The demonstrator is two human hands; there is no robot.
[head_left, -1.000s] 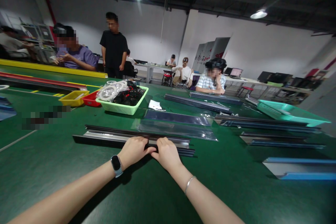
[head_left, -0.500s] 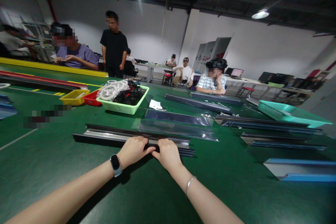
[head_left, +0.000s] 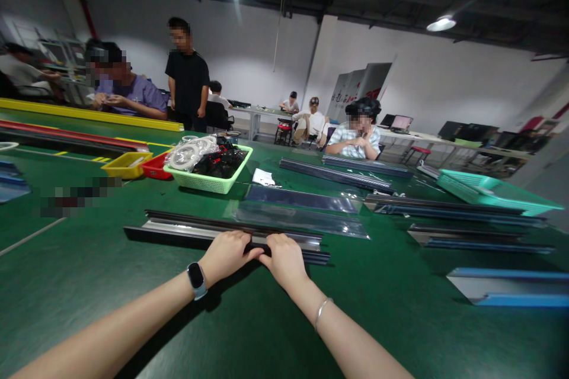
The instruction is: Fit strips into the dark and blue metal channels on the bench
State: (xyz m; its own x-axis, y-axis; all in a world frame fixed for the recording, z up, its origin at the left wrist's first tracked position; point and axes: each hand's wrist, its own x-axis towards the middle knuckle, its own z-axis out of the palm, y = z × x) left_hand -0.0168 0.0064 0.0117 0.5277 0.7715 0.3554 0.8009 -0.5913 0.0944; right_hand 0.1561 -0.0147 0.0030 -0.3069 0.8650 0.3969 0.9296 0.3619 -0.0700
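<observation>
A long black channel-shaped profile point(head_left: 173, 237) lies on the green table point(head_left: 249, 331), its inner face shiny and silvery. My left hand point(head_left: 227, 254) grips its near wall around the middle, fingers bent over the edge and thumb on the near side. Right beside it, my right hand point(head_left: 284, 257) holds the same profile, with the two thumbs almost touching. Fingertips of both hands are partly hidden inside the channel. Just beyond the profile are clear plastic strips point(head_left: 302, 220) lying flat.
A light green basket point(head_left: 213, 180) holds bagged white rings and black parts. Next to it are a red tray point(head_left: 156, 167) and a yellow tray point(head_left: 127, 164). More profiles point(head_left: 448, 209) and a teal basket point(head_left: 498, 192) lie to the right. Co-workers point(head_left: 355, 133) sit across the table.
My hands and the profile have stayed in place. Across the table, the person in the checked shirt has shifted left and moved their arms; the standing person in black has shifted slightly left.
</observation>
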